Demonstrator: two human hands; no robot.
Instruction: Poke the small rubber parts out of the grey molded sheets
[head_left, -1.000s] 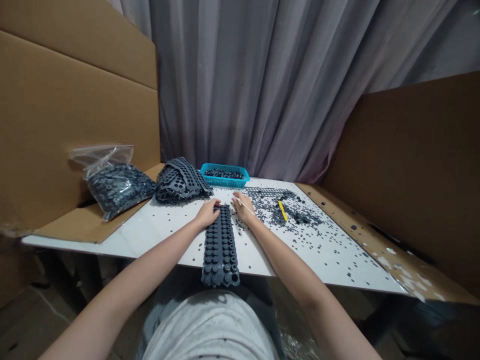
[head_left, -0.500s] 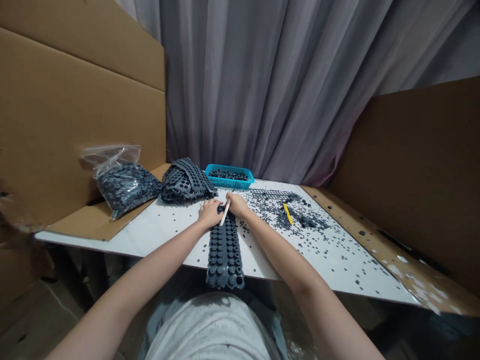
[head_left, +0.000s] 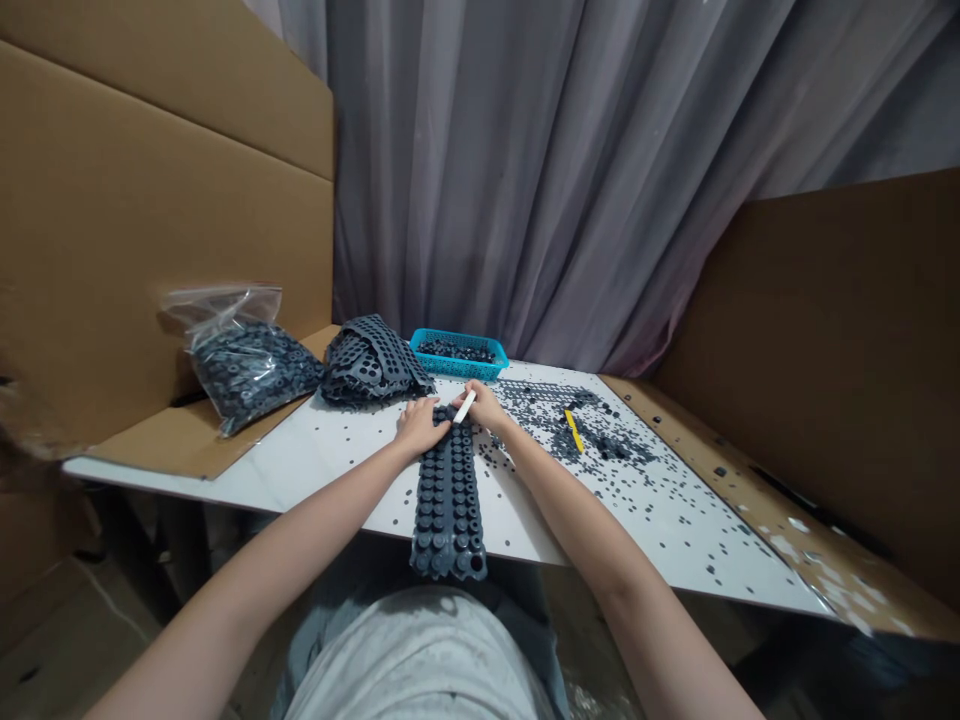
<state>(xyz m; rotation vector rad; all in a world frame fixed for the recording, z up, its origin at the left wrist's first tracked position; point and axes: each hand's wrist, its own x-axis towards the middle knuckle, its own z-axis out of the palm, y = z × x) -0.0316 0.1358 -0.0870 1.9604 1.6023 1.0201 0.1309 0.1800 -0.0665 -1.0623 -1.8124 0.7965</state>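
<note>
A dark grey rubber-like strip (head_left: 448, 510) with rows of round raised studs runs from the table's front edge toward the back, its near end hanging slightly over. At its far left side, my left hand (head_left: 421, 428) grips it, the thumb lying across the studs. My right hand (head_left: 486, 405) is closed round a slim white tool (head_left: 465, 407), held slanted above the far end of the strip. The tool's tip is hidden by my fingers, so its exact kind does not show.
Small dark discs lie scattered over the white table (head_left: 517, 510), thickest at right around a yellow stick-like tool (head_left: 574, 431). Behind are a blue basket (head_left: 459, 366) of dark pieces, a heap of perforated sheets (head_left: 379, 360) and a filled clear bag (head_left: 251, 370). Cardboard walls (head_left: 165, 190) flank the table.
The white tool has moved slightly right and up, and now leans more to the side. My right hand has shifted a little right with it; the left has barely moved.
</note>
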